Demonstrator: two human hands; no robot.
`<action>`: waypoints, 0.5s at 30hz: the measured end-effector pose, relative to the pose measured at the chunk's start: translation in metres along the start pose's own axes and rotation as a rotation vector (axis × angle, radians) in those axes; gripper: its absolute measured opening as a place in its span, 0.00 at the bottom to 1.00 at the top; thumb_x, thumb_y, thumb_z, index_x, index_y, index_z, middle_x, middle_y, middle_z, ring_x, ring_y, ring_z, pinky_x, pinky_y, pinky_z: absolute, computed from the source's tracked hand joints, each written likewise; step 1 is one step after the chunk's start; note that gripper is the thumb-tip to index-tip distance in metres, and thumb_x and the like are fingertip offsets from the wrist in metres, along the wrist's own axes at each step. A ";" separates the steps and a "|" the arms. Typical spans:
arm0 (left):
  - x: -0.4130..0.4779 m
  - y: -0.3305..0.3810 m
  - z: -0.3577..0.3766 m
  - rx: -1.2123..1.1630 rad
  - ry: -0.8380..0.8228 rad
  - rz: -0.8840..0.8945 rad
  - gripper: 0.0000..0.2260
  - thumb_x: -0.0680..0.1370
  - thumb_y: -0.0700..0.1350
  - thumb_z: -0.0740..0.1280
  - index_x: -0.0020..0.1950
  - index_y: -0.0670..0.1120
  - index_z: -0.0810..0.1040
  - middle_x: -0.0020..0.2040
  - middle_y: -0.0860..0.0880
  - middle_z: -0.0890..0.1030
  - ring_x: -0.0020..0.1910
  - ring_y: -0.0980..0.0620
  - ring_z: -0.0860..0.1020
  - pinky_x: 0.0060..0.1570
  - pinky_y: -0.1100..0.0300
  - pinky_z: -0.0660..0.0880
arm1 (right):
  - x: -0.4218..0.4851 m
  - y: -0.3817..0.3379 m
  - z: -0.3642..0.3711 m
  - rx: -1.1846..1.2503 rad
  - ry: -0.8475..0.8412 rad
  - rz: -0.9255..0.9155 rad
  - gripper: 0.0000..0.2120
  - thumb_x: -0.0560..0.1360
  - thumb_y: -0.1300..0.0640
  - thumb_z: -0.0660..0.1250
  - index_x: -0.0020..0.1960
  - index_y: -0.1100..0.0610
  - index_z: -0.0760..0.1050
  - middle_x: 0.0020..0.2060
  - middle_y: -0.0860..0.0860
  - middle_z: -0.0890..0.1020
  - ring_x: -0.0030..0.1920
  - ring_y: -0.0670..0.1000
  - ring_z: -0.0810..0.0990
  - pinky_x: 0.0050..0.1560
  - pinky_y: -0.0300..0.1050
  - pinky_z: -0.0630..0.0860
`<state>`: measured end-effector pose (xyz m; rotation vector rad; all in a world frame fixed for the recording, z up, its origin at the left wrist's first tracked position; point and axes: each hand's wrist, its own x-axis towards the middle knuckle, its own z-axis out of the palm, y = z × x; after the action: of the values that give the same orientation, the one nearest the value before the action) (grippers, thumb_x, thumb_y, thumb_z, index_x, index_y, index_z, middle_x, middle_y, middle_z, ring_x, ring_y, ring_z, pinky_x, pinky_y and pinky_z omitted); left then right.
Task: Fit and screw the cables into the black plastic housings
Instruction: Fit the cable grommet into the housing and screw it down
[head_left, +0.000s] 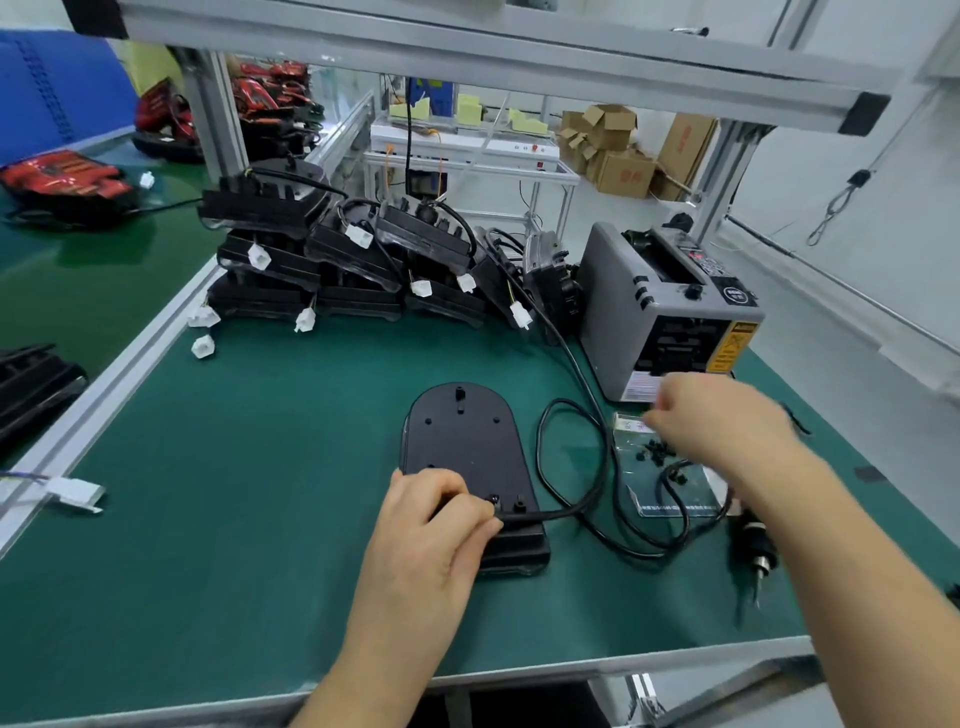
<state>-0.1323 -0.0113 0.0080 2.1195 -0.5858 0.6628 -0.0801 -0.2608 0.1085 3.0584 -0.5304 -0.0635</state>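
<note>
Two bare hands work over a green mat (260, 493) on the bench. The left hand (434, 530) rests on the near end of a black plastic housing (462, 436), which lies flat in the middle of the mat. Its fingers are curled and pinch the end of a black cable (571, 512) against the housing's near edge, with the forearm coming up from the bottom of the view. From that grip the cable runs right, loops on the mat, and climbs toward a stack of finished housings (337, 260) at the back. The right hand (727, 421) is stretched forward and to the right, hovering over a clear tray (670, 499) that holds small black screws (657, 452), just in front of a grey tape dispenser (623, 306). That hand is blurred; its fingertips point left and down toward the screws, but I cannot tell whether they hold anything. An electric screwdriver (756, 551) lies on the mat beneath the right forearm.
</note>
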 end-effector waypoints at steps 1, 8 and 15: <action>0.000 0.000 0.000 0.005 -0.002 0.005 0.03 0.74 0.41 0.70 0.42 0.45 0.79 0.43 0.54 0.72 0.45 0.56 0.69 0.49 0.44 0.74 | 0.005 0.016 -0.001 -0.065 -0.016 0.097 0.04 0.75 0.53 0.60 0.44 0.53 0.72 0.39 0.50 0.79 0.41 0.54 0.78 0.42 0.46 0.74; 0.000 -0.001 0.000 -0.012 0.000 0.007 0.04 0.75 0.44 0.69 0.41 0.44 0.78 0.43 0.54 0.72 0.44 0.53 0.69 0.50 0.49 0.73 | 0.020 0.087 0.009 -0.026 -0.304 0.351 0.07 0.74 0.61 0.62 0.44 0.65 0.76 0.35 0.60 0.82 0.33 0.57 0.84 0.42 0.52 0.82; 0.000 -0.001 0.000 -0.011 0.003 -0.001 0.05 0.76 0.44 0.68 0.41 0.45 0.78 0.43 0.55 0.72 0.44 0.54 0.69 0.50 0.52 0.72 | 0.022 0.082 0.025 0.224 -0.255 0.469 0.31 0.66 0.47 0.77 0.54 0.66 0.65 0.39 0.62 0.80 0.31 0.61 0.82 0.33 0.51 0.80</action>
<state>-0.1315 -0.0109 0.0072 2.1082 -0.5847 0.6610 -0.0882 -0.3460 0.0865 3.0532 -1.3371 -0.4068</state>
